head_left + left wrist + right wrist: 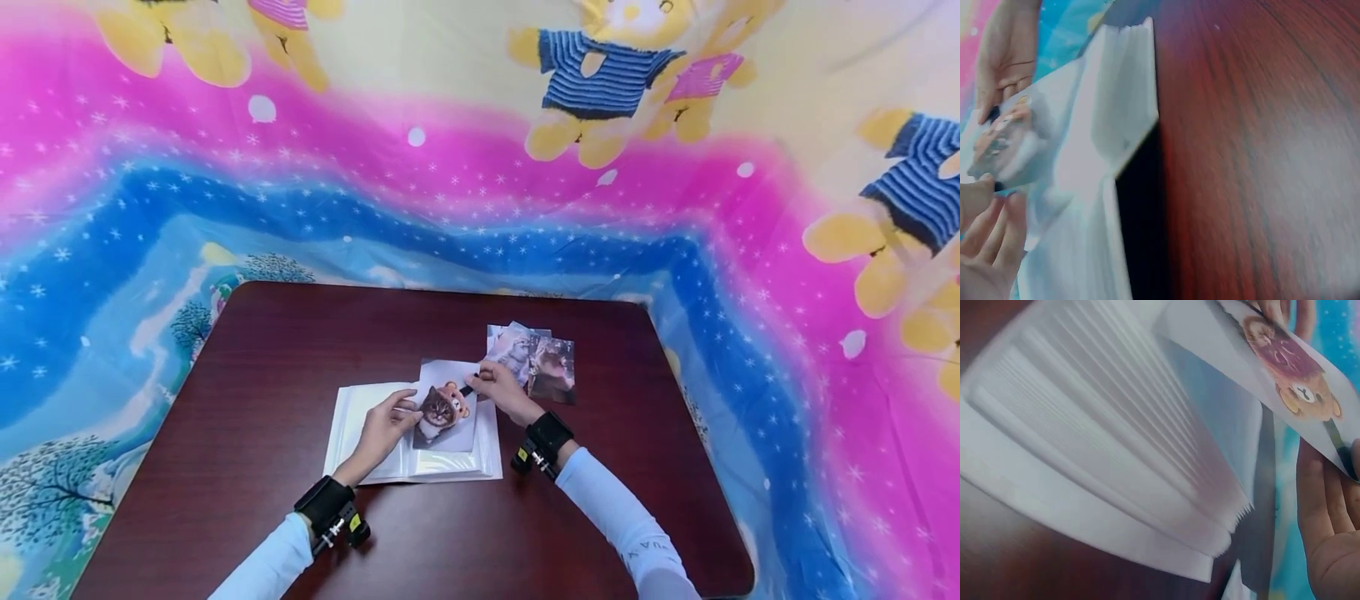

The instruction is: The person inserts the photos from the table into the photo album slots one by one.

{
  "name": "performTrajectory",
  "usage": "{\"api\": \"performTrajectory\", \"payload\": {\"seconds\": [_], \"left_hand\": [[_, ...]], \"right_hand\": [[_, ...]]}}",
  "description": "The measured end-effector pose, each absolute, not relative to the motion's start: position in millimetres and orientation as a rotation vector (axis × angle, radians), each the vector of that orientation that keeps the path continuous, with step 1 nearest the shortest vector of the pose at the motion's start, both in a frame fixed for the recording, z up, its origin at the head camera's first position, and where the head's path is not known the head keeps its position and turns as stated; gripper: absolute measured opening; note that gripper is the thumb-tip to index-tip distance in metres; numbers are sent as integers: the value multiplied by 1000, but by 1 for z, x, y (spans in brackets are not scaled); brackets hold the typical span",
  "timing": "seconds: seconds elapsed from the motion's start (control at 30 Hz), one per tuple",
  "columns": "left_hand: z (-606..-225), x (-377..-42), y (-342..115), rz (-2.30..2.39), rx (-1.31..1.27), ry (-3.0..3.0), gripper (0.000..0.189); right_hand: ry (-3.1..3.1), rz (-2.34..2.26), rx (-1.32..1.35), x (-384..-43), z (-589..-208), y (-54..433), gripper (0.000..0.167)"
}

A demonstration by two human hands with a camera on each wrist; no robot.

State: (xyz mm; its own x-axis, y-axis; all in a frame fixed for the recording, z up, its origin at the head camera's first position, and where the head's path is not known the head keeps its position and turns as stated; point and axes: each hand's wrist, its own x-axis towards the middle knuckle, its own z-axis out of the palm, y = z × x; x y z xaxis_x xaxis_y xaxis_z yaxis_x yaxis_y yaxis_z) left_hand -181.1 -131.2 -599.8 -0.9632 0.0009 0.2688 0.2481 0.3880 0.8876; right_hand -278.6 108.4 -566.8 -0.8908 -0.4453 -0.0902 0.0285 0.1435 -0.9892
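A photo of a kitten in an orange bear hood (442, 410) is held between both hands above an open photo album (354, 429) with white pages and clear sleeves. At the photo's left edge, my left hand (384, 432) pinches it between thumb and fingers. My right hand (508, 395) grips its upper right edge, the thumb in front and the fingers behind. From the right wrist view, the photo (1307, 387) appears raised and tilted over the fanned album pages (1104, 419). The left wrist view shows both hands at the photo's opposite edges.
Several loose photos (553, 368) overlap on the dark reddish-brown table (300, 350), just beyond the album to the right. Cloth printed with bears and snowflakes (465, 192) hangs around the table's back and sides. Each wrist wears a black strap with a small camera.
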Motion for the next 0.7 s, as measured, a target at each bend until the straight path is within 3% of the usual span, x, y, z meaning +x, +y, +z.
{"api": "performTrajectory", "payload": {"seconds": [0.23,0.37,0.7], "left_hand": [[-608,-189,-133,-986,-580,-2509,33],[-608,-198,-132,-705,-813,-2558,41],[-610,-210,-129,-647,-1016,-2693,53]], "right_hand": [[2136,-1978,-319,-320,-543,123,12],[2213,-1959,-333,-340,-531,127,12],[2130,-2015,-218,-354,-549,102,21]]}}
